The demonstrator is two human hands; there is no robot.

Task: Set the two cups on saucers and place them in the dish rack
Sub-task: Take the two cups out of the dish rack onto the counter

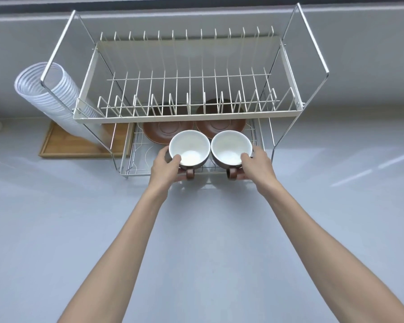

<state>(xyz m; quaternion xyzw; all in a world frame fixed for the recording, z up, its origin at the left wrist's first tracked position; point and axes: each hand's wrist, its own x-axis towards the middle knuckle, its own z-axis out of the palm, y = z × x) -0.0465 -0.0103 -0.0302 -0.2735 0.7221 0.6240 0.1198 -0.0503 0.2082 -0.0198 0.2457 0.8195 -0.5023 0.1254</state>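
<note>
Two brown cups with white insides stand side by side at the front of the dish rack's lower wire shelf, handles pointing toward me. My left hand grips the left cup, thumb over its rim. The right cup is held the same way by my right hand. Behind the cups, two brown saucers, the left one and the right one, lie flat on that lower shelf, partly hidden under the upper tier. Whether the cups touch the saucers I cannot tell.
The rack's upper tier of white plate dividers overhangs the saucers. A stack of clear plastic cups leans at the rack's left end over a wooden tray. A grey countertop spreads in front; a grey wall rises behind.
</note>
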